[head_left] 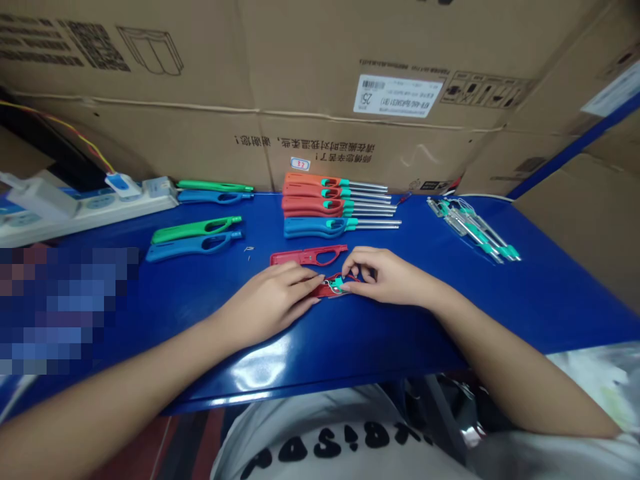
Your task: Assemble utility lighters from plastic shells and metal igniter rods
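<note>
A red lighter casing half [320, 291] lies on the blue table between my hands, a green trigger piece [338, 284] and thin white wires inside it. My left hand [275, 297] holds the casing at its left end, fingertips together against it. From the other side, my right hand [383, 275] pinches around the green trigger piece with thumb and fingers. Part of the casing is hidden under both hands. Just behind them rests a second red casing half [300, 256], its handle loop toward the right.
Assembled lighters [313, 227] in orange, red and blue are stacked behind my hands. Green and blue casing halves [195, 245] lie to the left, near tiny metal parts [249, 249]. Metal tube assemblies [475, 230] lie to the right. A power strip [95, 212] and a cardboard wall [200, 143] border the table.
</note>
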`<state>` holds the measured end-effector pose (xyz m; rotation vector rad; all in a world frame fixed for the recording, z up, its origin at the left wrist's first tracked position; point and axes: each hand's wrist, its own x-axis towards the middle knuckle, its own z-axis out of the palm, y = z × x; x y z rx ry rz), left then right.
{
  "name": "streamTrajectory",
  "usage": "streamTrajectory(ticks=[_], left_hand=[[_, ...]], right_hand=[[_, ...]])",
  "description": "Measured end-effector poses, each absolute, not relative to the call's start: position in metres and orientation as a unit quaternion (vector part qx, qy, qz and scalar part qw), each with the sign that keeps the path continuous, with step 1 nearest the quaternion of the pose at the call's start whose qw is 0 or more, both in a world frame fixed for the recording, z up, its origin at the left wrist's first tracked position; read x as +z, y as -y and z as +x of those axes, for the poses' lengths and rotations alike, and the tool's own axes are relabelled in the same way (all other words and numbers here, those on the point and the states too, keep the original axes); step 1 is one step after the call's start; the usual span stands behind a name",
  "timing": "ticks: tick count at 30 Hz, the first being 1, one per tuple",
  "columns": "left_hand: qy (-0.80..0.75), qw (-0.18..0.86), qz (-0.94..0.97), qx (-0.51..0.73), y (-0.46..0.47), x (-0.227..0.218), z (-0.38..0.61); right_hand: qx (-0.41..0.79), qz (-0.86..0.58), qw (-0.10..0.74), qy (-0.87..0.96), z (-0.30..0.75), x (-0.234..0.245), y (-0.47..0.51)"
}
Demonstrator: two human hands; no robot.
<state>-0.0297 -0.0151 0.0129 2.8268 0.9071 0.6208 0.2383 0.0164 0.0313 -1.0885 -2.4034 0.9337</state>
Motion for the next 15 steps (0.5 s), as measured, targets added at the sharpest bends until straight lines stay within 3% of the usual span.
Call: streamTrajectory(ticks=[11, 15], left_hand=[[-0.284, -0.061, 0.943, 0.161, 0.023, 0.014, -0.025], [-0.275, -0.131, 0.946, 0.114, 0.030, 0.015, -0.021]], right_hand=[[0.204, -0.421, 0.160, 0.869, 0.229, 0.027, -0.012], [0.166, -0.448, 0.197, 0.856, 0.231, 0.032, -0.014]])
